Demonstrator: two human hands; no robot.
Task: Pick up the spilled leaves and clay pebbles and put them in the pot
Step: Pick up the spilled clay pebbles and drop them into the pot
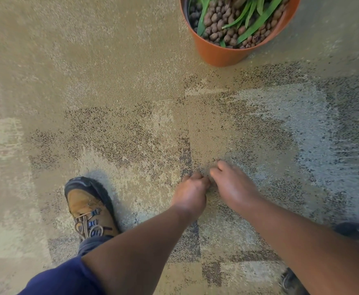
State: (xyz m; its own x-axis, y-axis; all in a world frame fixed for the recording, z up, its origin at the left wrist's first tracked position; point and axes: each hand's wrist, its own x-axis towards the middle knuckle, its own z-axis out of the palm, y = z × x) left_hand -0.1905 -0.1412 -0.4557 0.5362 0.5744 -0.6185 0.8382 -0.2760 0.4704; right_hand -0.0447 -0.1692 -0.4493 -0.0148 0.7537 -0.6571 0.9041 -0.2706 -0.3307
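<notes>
Both hands (204, 179) blurred, fingertips hidden

— What is the person wearing?
— A dark blue short sleeve (67, 277) covers the left upper arm; both forearms are bare. The left foot wears a tan lace-up shoe (90, 206) with a black toe cap, beige laces and blue-grey lace loops.
— And the other foot?
— Only the dark edge of a second shoe (354, 229) shows at right.
</notes>
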